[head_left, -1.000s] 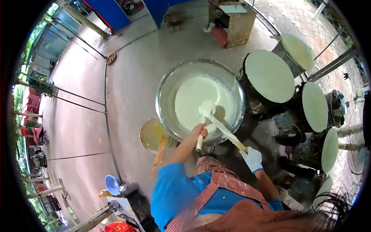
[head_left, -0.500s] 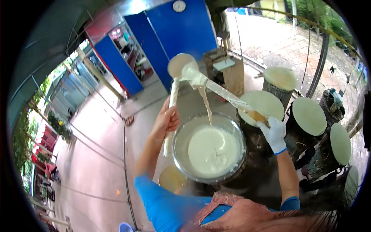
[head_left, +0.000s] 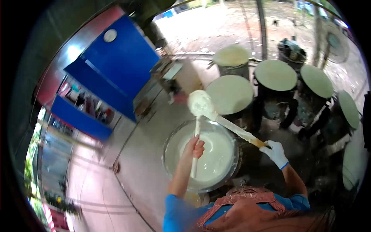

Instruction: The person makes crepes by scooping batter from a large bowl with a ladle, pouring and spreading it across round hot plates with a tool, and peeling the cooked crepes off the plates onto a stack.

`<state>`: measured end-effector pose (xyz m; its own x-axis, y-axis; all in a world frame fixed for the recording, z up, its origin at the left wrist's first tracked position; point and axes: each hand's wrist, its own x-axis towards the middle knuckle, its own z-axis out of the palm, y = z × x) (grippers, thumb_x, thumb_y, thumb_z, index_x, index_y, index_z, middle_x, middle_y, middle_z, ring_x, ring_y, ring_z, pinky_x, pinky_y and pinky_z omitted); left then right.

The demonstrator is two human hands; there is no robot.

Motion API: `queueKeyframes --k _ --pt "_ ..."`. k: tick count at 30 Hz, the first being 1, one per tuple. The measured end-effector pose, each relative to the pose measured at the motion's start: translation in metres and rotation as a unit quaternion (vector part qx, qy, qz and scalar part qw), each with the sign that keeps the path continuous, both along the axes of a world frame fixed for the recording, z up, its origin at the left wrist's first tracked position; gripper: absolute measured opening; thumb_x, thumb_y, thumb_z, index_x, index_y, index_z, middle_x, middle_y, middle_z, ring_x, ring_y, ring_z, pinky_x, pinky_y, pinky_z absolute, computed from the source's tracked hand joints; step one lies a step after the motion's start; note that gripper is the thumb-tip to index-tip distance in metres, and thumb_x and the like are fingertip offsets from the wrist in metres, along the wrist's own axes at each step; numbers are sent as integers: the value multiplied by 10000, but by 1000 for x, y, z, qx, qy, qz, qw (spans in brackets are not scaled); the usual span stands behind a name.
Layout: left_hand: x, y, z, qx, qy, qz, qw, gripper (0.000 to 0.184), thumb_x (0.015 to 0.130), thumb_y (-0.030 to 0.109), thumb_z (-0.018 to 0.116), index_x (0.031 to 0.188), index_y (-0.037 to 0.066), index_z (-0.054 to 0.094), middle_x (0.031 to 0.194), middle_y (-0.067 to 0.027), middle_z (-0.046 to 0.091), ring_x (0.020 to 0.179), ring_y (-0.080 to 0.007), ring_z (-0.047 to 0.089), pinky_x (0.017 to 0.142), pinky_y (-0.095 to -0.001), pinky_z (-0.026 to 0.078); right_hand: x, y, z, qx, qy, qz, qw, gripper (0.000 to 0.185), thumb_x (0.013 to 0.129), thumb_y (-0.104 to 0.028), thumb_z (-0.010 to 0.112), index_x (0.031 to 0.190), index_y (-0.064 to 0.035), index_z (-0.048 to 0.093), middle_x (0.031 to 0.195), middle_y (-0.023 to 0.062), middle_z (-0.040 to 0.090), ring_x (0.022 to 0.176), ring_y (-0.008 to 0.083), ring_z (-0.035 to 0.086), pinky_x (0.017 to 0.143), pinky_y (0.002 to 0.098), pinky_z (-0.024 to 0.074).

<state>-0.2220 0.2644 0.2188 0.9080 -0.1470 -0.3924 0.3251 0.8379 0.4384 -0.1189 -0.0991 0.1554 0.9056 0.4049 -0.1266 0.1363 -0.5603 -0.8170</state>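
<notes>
My left hand (head_left: 196, 148), bare, is wrapped round the pale handle of a long-handled ladle (head_left: 200, 102). White batter coats the ladle's round head. My right hand (head_left: 275, 153), in a white glove with a blue cuff edge, grips the yellowish end of a wooden paddle (head_left: 239, 131). Batter covers much of the paddle, and its far end meets the ladle beside the head. Below both tools stands a wide metal bowl (head_left: 165, 144) with smooth white batter (head_left: 218, 154) in it. The ladle's handle hangs over the bowl.
Several dark drums with flat pale round tops stand ahead and to the right; the nearest top (head_left: 230, 92) is just beyond the ladle. A wooden cabinet (head_left: 185, 79) and blue panels (head_left: 112, 62) are at the back left. Tiled floor (head_left: 143, 166) lies left of the bowl.
My view has turned to the right. Both hands have carried the ladle and paddle toward the drums. The ladle's head now shows batter on it, and the thick strand hanging to the bowl is gone.
</notes>
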Motion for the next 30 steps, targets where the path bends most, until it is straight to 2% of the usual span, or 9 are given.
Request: queueKeyframes --k 2,6,9,13,19,23,25,28,30 --pt "24 -22 -8 65 -80 -45 994 266 953 283 430 749 112 437 542 20 325 369 -64 279 318 -182 261 -12 -17 17 63 95 -64 991 349 733 -279 715 954 -18 646 710 64 642 538 144 576 505 273 446" --pt "99 -76 -30 -246 235 -197 920 252 956 267 414 767 105 457 548 18 339 387 -58 294 311 -187 248 -51 -81 -38 38 116 -143 982 361 745 -347 688 929 -37 656 703 81 639 551 154 582 521 284 452" --pt "119 -156 -4 -116 241 -295 917 409 933 306 454 577 165 311 479 49 265 350 -60 254 297 -218 223 -106 -153 -37 -85 -7 -225 971 348 731 -338 696 922 -49 660 761 126 648 679 184 636 616 307 473" --pt "117 -288 12 154 -82 -422 890 52 951 225 409 944 258 449 552 42 302 376 -60 267 293 -201 196 -183 -221 -3 89 -31 -418 904 276 775 -237 679 938 -15 658 749 82 647 676 104 572 629 266 468" --pt "116 -490 -62 -188 411 -578 680 266 941 238 412 746 60 383 554 7 339 425 -96 343 386 -223 323 -353 -282 -82 -55 22 -546 835 337 783 -370 632 942 -73 643 782 183 609 703 304 603 627 361 460" --pt "65 -611 -115 -221 442 -690 529 254 950 242 393 824 21 396 597 -23 376 452 -111 370 397 -252 352 -466 -242 -86 -126 -1 -734 667 345 760 -412 613 833 -76 646 758 170 614 706 327 603 597 396 459" --pt "16 -673 -106 -222 451 -729 465 276 944 251 409 786 25 400 587 -19 378 437 -105 362 391 -248 346 -515 -227 -75 -244 139 -752 597 346 765 -410 611 846 -77 657 755 165 621 701 321 611 600 383 471" --pt "-31 -764 -104 -196 420 -826 319 350 924 290 460 657 78 383 533 2 352 386 -103 327 365 -241 324 -540 -216 -59 -224 130 -878 403 316 773 -374 617 891 -85 663 792 167 634 731 327 620 634 381 481" --pt "-54 -813 -95 -47 46 -939 338 331 909 333 467 659 135 378 499 31 351 372 -63 308 338 -227 265 -543 -218 -65 -196 94 -935 279 317 779 -338 619 986 -101 657 837 167 640 738 332 621 649 386 484"
